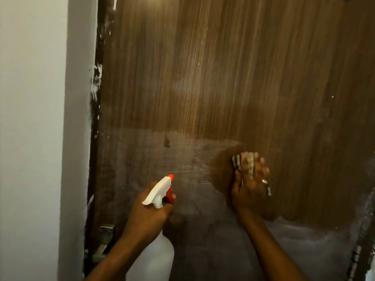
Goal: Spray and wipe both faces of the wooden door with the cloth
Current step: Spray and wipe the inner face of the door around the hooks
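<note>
At the brown wood-grain door (223,78) | my left hand (148,211) grips white red-nozzled spray bottle (160,191) | right hand (249,187) presses striped cloth (245,161) flat | top seems wiped; hazy bottom, other face left.

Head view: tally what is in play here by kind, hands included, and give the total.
spray bottle: 1
cloth: 1
wooden door: 1
hands: 2, the left hand gripping the spray bottle, the right hand pressing the cloth to the wooden door
Total: 5

The wooden door (223,78) stands upright, cloth (246,164) pressed against it
</note>
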`<state>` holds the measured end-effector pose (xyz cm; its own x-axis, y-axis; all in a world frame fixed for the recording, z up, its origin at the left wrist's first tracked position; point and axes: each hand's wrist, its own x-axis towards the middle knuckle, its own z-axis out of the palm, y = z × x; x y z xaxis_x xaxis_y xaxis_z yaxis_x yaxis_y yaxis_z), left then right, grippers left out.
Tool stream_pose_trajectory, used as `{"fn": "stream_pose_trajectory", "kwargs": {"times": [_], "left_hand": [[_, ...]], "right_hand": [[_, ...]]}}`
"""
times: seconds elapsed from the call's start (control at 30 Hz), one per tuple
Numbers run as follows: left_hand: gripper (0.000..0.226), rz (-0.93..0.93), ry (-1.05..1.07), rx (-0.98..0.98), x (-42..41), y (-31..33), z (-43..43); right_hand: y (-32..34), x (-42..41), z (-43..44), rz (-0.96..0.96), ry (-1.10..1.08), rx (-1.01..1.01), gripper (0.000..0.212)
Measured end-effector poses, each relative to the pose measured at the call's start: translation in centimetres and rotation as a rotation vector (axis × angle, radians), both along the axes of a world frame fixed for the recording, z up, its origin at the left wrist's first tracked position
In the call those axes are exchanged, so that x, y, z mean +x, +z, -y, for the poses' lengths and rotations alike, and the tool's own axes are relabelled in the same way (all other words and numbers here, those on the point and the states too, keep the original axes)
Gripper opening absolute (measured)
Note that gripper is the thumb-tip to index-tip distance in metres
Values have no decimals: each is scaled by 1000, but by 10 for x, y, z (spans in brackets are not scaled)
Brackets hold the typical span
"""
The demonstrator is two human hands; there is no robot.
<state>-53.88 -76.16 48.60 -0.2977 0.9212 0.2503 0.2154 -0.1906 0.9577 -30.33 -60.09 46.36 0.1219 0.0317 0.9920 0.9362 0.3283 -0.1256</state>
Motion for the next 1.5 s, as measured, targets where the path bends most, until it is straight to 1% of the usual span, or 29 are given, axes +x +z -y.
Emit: {"fn": "stream_pose_trajectory", "kwargs": {"times": [0.07, 0.13, 0.17, 0.23, 0.27, 0.3, 0.33, 0.37, 0.43, 0.5, 0.57, 0.6, 0.67, 0.73, 0.8, 0.83, 0.87, 0.93, 1.0, 1.03, 1.1, 1.17, 1.23, 1.3, 1.33, 1.37, 1.4, 1.47, 1.5], "left_hand": [[59, 13, -8, -8, -13, 0, 0], [59, 15, -10, -7, -25, 3, 1], [59, 8, -9, -3, -30, 5, 0], [60, -14, -14, -5, -38, 8, 0], [61, -20, -22, -1, -45, 9, -1], [60, -22, -32, 3, -50, 11, -2], [59, -19, -50, 8, -59, 11, -4], [57, -16, -69, 10, -66, 13, -3], [51, 14, -86, 41, -79, 20, -5], [47, 87, -73, 60, -91, 25, -7], [52, 77, -84, 44, -100, 25, -9], [54, 62, -95, 38, -106, 23, -11], [56, 82, -95, 15, -120, 20, -11], [60, 45, -86, 0, -132, 21, -11], [61, 29, -80, -10, -145, 21, -12], [61, 35, -84, -3, -154, 22, -12], [61, 32, -81, 7, -159, 23, -12], [59, 50, -53, 6, -169, 25, -13], [57, 108, -19, 20, -179, 26, -14], [58, 96, -12, 25, -184, 25, -15], [61, 29, -14, 19, -193, 25, -13], [61, 16, 3, 16, -202, 23, -12], [57, 15, 36, 23, -208, 22, -10], [48, 57, 25, 77, -209, 19, -5], [46, 73, 6, 116, -209, 17, -1], [46, 94, 14, 117, -207, 16, 1], [47, 130, 34, 101, -207, 13, 0], [54, 252, 47, 134, -210, 8, 7], [50, 262, 23, 153, -212, 7, 11]], "right_hand": [[30, -30, -6, -56, -1, 13, 50], [38, -71, -11, -6, 49, 28, 49], [31, -90, -10, 92, 61, 18, 46], [1, -104, -2, 369, 44, -38, 45], [-12, -99, 3, 468, 41, -51, 48], [-24, -89, 7, 497, 42, -51, 52], [-32, -79, 9, 464, 28, -46, 55], [-36, -70, 11, 375, 7, -48, 55], [-23, -71, 11, 115, -51, -76, 48], [5, -94, 6, -89, -91, -90, 47], [31, -127, 1, -159, -79, -88, 50], [39, -147, -2, -139, -55, -88, 50], [36, -190, -9, 32, 4, -48, 48], [14, -223, -4, 288, 40, -28, 45], [-16, -226, 6, 485, 58, -58, 42], [-26, -218, 10, 512, 57, -67, 42], [-31, -208, 12, 484, 39, -72, 41], [-24, -197, 11, 270, -13, -66, 40], [10, -214, 9, 47, -24, -55, 43], [28, -232, 7, 16, -16, -46, 45], [56, -278, 5, 92, 25, -14, 44], [61, -318, -1, 249, 82, 4, 43], [38, -334, 0, 460, 75, -46, 46], [8, -323, 3, 661, 60, -123, 55], [-6, -311, 4, 715, 55, -142, 56], [-17, -297, 4, 719, 56, -136, 53], [-21, -283, 4, 668, 52, -118, 49], [-8, -265, 2, 439, 51, -69, 43], [9, -263, 1, 304, 45, -44, 47]]}}
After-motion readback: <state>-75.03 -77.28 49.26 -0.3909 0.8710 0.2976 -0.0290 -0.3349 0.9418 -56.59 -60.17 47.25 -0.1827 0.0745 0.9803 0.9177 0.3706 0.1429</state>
